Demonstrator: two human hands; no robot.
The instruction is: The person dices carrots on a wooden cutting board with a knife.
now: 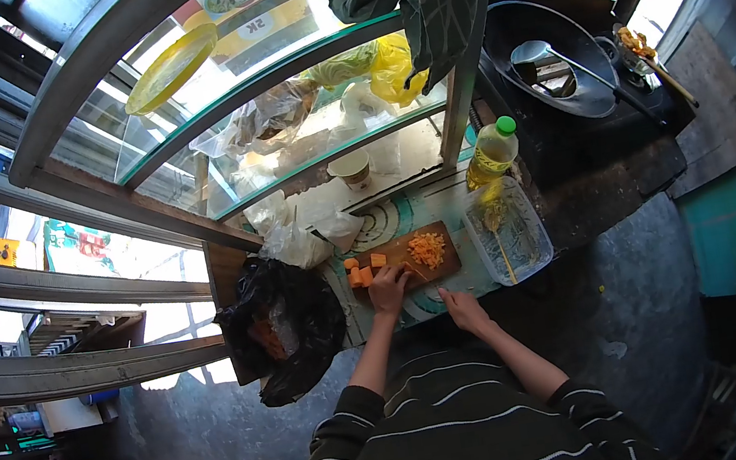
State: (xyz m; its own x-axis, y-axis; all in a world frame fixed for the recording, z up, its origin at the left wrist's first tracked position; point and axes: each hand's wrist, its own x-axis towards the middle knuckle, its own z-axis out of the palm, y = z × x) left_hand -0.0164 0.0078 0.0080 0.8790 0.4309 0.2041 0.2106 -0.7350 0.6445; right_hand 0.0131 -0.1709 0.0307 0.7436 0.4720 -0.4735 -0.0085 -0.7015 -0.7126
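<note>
A brown cutting board lies on the counter in front of me. On its left are several orange carrot chunks, and a heap of finely chopped carrot covers its right part. My left hand is closed over the board, its fingertips on a piece of carrot beside the chunks. Just off the front edge, my right hand is closed round what looks like a knife; the handle is hidden in the fist and the thin blade hardly shows against the board.
Right of the board stand a clear plastic tub holding a yellow-handled brush-like thing and an oil bottle with a green cap. A black plastic bag sits left. Behind is a glass case; a wok with a ladle is farther right.
</note>
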